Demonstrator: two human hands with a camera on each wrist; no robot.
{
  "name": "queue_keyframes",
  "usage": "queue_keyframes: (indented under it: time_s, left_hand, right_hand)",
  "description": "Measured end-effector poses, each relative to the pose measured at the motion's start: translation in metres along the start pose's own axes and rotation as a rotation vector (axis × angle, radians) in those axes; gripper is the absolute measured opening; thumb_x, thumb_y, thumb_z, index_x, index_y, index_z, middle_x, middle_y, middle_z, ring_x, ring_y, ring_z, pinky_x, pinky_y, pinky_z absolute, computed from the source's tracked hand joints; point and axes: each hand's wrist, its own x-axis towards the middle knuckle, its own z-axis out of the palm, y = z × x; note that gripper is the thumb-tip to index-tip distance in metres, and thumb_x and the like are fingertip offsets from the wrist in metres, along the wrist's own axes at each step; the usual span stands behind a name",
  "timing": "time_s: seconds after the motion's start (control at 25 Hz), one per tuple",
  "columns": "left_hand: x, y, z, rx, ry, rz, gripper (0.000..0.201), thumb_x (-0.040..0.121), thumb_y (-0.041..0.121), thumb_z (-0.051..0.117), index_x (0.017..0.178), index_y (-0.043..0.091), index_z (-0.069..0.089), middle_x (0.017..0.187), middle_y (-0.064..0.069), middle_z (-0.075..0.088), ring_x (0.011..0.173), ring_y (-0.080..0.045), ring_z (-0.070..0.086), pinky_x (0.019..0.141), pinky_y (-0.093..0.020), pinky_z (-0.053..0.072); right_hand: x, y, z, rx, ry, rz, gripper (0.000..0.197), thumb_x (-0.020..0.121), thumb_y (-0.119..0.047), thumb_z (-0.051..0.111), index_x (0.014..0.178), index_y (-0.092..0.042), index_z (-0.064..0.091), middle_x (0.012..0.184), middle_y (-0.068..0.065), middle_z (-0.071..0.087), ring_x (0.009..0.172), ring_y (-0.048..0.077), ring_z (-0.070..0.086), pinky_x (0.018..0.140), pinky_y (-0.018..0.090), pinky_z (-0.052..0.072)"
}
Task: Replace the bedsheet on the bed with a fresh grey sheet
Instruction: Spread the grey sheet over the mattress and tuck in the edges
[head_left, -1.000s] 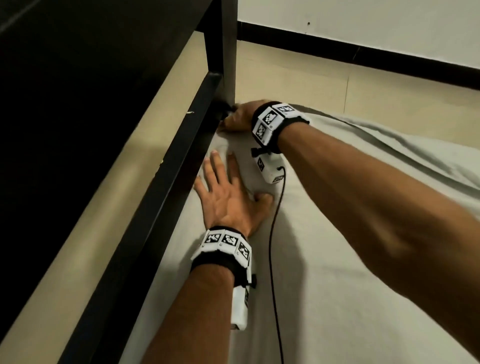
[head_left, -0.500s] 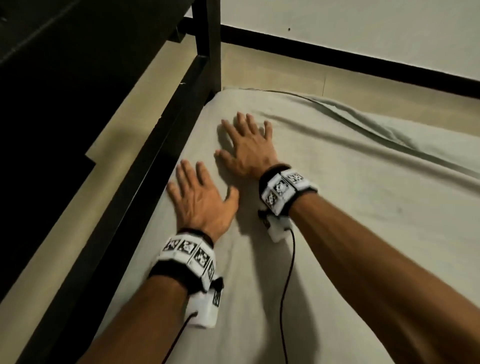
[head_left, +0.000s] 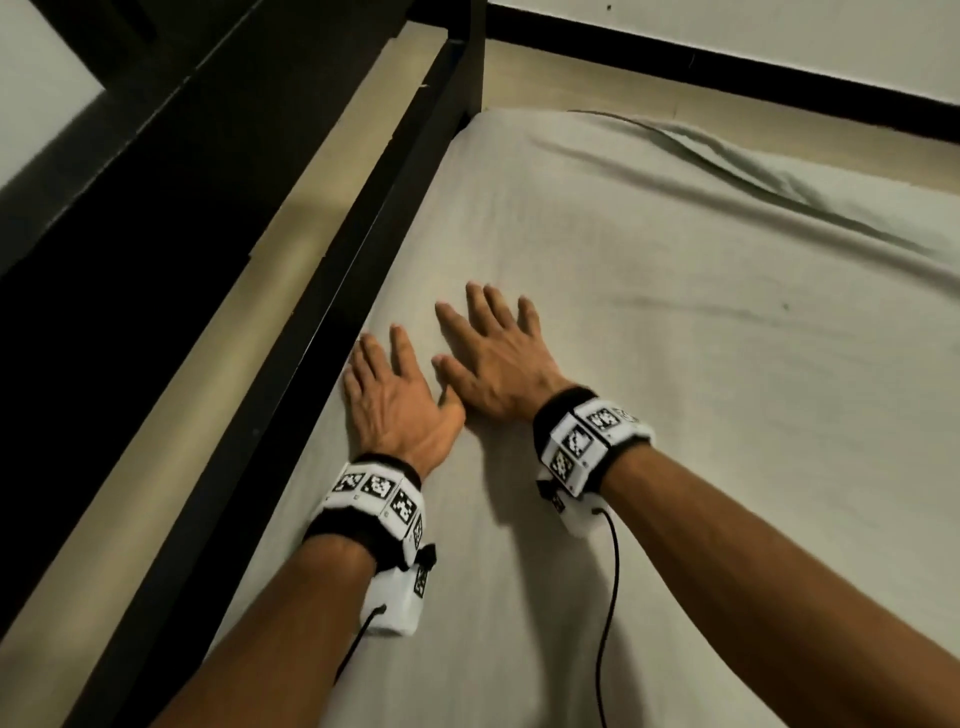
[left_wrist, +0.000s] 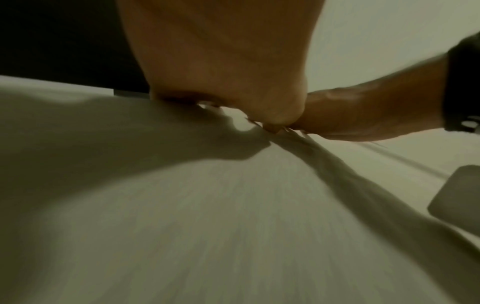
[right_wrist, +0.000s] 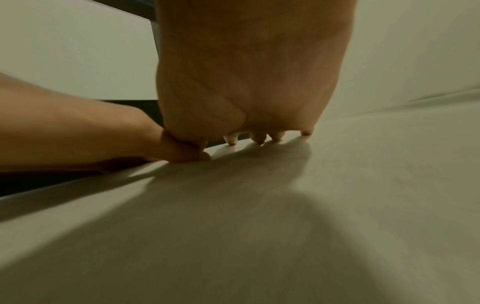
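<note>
Left hand (head_left: 400, 405): flat, fingers straight, palm down on grey sheet (head_left: 675, 364), holding nothing. Right hand (head_left: 498, 358): likewise flat, fingers spread, just beside the left. Sheet: spread over the bed, folds toward far right. Black bed frame (head_left: 332, 291): along the left edge.

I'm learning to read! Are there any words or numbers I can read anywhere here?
No words or numbers to read.
Left wrist band: black-and-white square code patterns, no letters.
Right wrist band: the same patterns, no letters.
Sheet and bed frame: plain, no labels.
</note>
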Motion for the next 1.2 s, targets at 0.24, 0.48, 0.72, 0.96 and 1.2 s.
queue_keyframes:
  time_s: [0.24,0.48,0.72,0.96,1.2]
  left_hand:
    - [-0.163,-0.071,0.027,0.035,0.045,0.104,0.082,0.098,0.060,0.026,0.161,0.009,0.013,0.169,-0.017,0.004,0.157,-0.029,0.002,0.126,-0.054,0.012]
    - [-0.298,-0.131,0.033,0.012,-0.047,-0.161,0.085,0.095,0.060,0.030,0.160,0.007,0.017,0.167,-0.021,0.013,0.154,-0.036,0.014,0.122,-0.059,0.019]
    - [-0.308,-0.116,0.002,-0.038,-0.055,0.030,0.075,0.095,0.049,0.044,0.157,0.009,0.029,0.166,-0.018,0.022,0.153,-0.033,0.020,0.122,-0.052,0.025]
    - [-0.266,-0.128,0.025,-0.095,0.006,-0.126,0.084,0.097,0.059,0.043,0.161,0.011,0.014,0.167,-0.018,0.014,0.155,-0.033,0.013,0.124,-0.052,0.018]
    - [-0.290,-0.160,0.033,-0.172,0.005,-0.237,0.092,0.094,0.057,0.050,0.159,0.003,0.014,0.163,-0.028,0.020,0.150,-0.041,0.023,0.124,-0.050,0.021]
  right_hand:
    - [-0.142,-0.074,0.046,0.050,-0.062,0.066,0.076,0.105,-0.058,0.025,0.167,-0.021,0.001,0.172,0.017,-0.012,0.159,0.033,-0.014,0.126,0.059,-0.008]
    - [-0.308,-0.153,0.089,0.136,-0.167,-0.140,0.072,0.099,-0.045,0.042,0.164,-0.023,0.020,0.173,0.016,0.003,0.160,0.035,-0.001,0.127,0.061,0.003]
    - [-0.309,-0.129,0.074,0.170,-0.088,0.020,0.071,0.097,-0.047,0.043,0.159,-0.013,0.036,0.167,0.018,0.029,0.154,0.036,0.028,0.120,0.057,0.029]
    - [-0.257,-0.147,0.098,0.102,0.000,0.133,0.077,0.104,-0.058,0.019,0.166,-0.017,-0.002,0.171,0.016,-0.016,0.158,0.035,-0.018,0.128,0.055,-0.006]
    - [-0.240,-0.175,0.096,0.105,-0.006,-0.160,0.070,0.104,-0.053,0.031,0.163,-0.016,0.026,0.172,0.015,0.015,0.159,0.031,0.012,0.128,0.053,0.008]
